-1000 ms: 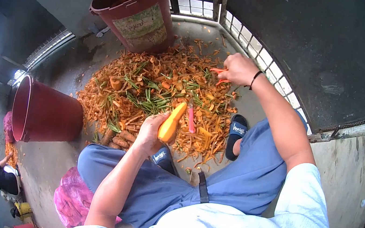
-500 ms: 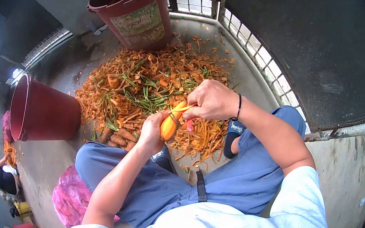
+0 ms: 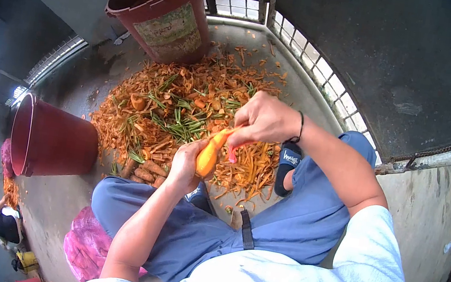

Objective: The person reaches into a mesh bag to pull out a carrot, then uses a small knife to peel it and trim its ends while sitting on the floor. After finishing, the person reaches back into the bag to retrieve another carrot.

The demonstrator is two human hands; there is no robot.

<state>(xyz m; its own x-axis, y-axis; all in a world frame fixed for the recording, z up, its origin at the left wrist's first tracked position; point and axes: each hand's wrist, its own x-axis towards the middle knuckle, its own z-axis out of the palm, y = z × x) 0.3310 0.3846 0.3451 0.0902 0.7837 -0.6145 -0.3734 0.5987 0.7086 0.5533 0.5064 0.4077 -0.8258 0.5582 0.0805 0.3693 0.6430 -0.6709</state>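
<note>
A peeled, bright orange carrot [image 3: 209, 159] is held in my left hand [image 3: 183, 165], its fingers wrapped round the thick end. Over the narrow end, my right hand [image 3: 264, 119] is closed on a peeler [image 3: 233, 154]; only a pink-red part sticks out below the fingers, and the blade cannot be made out. Below and beyond both hands spreads a heap of orange peelings [image 3: 124, 117] with green stalks [image 3: 184, 126] and carrot pieces in it. Several unpeeled carrots [image 3: 144, 174] lie by my left knee.
One dark red bucket [image 3: 187, 48] stands behind the heap, and another [image 3: 68, 141] lies tilted at left. A pink mesh sack [image 3: 88, 243] is beside my left leg. Far left, another person [image 3: 6, 222] sits near more peelings. Dark panels [image 3: 377, 59] border the floor.
My right hand has risen slightly and turned at the wrist, near the carrot's narrow end. The dark loop across the carrot earlier no longer shows. My left hand has shifted slightly.
</note>
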